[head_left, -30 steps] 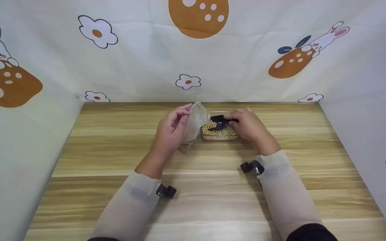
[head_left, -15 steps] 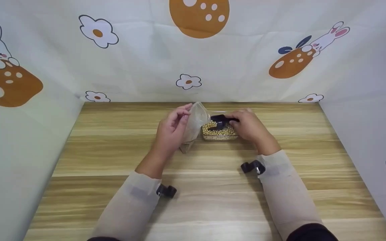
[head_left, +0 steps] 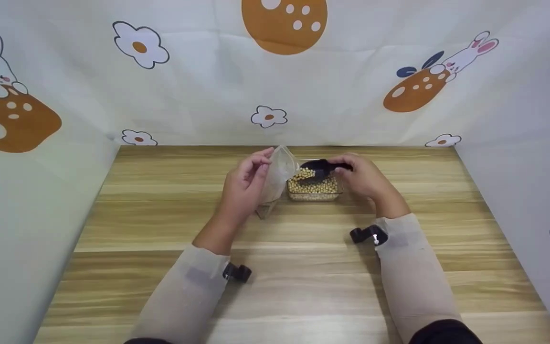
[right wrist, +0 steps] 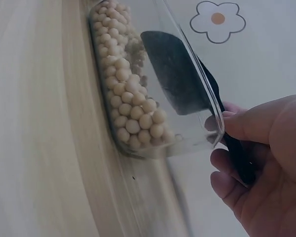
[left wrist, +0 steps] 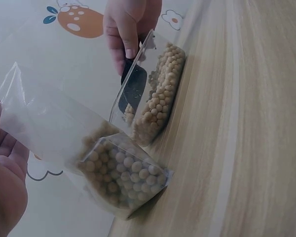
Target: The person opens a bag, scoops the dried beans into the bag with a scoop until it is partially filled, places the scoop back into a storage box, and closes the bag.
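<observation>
With its fingers and thumb, my left hand [head_left: 244, 184] holds the top of a clear plastic bag [head_left: 275, 179] by its edge. Soybeans [left wrist: 121, 173] fill the bottom of this bag, which stands on the table. Right beside it is a clear rectangular container [head_left: 314, 196] with more soybeans [right wrist: 133, 111] in it. My right hand [head_left: 363, 177] grips the handle of a black scoop [head_left: 320, 171] between thumb and fingers. The scoop's blade is inside the container above the beans, and some beans lie in it.
A wood-grain table [head_left: 275, 286] lies under everything. Pale printed cloth [head_left: 198, 86] rises as a wall just behind the container and on both sides.
My right hand has drawn back slightly to the right, and the scoop has moved with it, beans in its blade. My left hand and the bag have stayed still.
</observation>
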A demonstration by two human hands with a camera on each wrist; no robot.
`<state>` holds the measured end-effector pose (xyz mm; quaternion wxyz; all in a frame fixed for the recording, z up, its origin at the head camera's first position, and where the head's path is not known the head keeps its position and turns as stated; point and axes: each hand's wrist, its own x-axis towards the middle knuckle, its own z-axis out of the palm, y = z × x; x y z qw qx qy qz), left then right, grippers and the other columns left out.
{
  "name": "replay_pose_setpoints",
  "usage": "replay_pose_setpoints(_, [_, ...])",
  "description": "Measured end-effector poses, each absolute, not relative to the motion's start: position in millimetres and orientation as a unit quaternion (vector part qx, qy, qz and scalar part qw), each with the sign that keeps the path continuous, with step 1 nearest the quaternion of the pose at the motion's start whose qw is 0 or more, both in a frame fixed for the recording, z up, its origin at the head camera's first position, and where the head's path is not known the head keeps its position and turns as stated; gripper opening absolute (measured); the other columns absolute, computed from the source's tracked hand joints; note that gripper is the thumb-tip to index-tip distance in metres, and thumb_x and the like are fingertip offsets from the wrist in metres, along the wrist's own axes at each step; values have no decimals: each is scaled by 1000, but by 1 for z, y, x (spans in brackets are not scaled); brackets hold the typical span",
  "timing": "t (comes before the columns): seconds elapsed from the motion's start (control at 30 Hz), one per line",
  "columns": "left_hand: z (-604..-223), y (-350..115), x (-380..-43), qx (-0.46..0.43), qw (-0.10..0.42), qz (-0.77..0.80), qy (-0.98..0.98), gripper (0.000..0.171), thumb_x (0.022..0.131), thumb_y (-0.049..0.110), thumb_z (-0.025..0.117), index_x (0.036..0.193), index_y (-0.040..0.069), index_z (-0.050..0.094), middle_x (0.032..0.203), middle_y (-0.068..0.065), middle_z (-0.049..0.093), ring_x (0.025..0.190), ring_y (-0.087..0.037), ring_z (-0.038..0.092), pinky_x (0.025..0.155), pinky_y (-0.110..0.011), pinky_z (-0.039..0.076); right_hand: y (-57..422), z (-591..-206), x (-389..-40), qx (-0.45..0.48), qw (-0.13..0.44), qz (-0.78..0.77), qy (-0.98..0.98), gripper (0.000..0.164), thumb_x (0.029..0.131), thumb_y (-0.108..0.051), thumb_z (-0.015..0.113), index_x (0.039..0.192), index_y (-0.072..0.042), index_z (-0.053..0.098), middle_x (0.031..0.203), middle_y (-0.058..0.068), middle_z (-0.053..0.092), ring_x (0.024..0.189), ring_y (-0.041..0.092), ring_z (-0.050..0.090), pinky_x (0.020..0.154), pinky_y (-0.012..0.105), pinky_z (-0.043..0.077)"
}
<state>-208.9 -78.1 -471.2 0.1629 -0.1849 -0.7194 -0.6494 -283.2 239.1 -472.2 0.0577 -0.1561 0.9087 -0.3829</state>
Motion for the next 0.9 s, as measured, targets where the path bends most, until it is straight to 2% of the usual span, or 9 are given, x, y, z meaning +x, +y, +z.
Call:
replay_pose_setpoints(0.17, [-472,-78,-209,-187,164,-648,-720,24,112,15,56,117,-6,65,148,-7,68,144,-17,60,123,-28,47,248,-471,-284,-138,72,-421,893,31,107,-8,60,135,-10,72,144,15,68,138,34,60,122,49,46])
replay_pose_setpoints(0.3, [-472,-78,-209,-186,164,-649,-719,21,112,15,57,117,-4,65,149,-7,68,144,-16,60,124,-28,47,256,-466,-285,-118,78,-446,884,30,107,-11,60,135,-9,72,141,14,71,130,30,64,110,35,52])
replay_pose_setpoints(0.4, [-471,-78,-209,-185,163,-650,-719,20,111,15,57,117,-3,66,149,-7,68,144,-16,60,124,-28,47,259,-462,-284,-114,73,-461,877,30,108,-12,61,135,-9,71,139,14,71,124,24,65,100,22,52])
replay_pose_setpoints(0.5, [-470,-78,-208,-183,160,-651,-719,20,111,14,57,117,-3,65,149,-7,68,145,-15,60,124,-27,46,260,-457,-283,-122,67,-472,871,30,108,-13,61,136,-9,71,139,15,71,120,18,65,95,15,52])
replay_pose_setpoints(0.7, [-470,-78,-208,-184,157,-657,-714,21,111,13,57,116,-5,65,149,-7,67,145,-18,59,124,-27,46,259,-447,-279,-135,54,-483,864,30,109,-14,61,136,-9,71,139,14,70,117,12,64,95,12,52])
replay_pose_setpoints(0.9, [-471,-78,-209,-186,161,-658,-712,19,111,13,57,117,-3,66,149,-7,68,144,-19,60,124,-27,47,254,-434,-272,-140,16,-510,849,30,108,-11,61,136,-6,71,138,14,68,115,9,64,96,10,53])
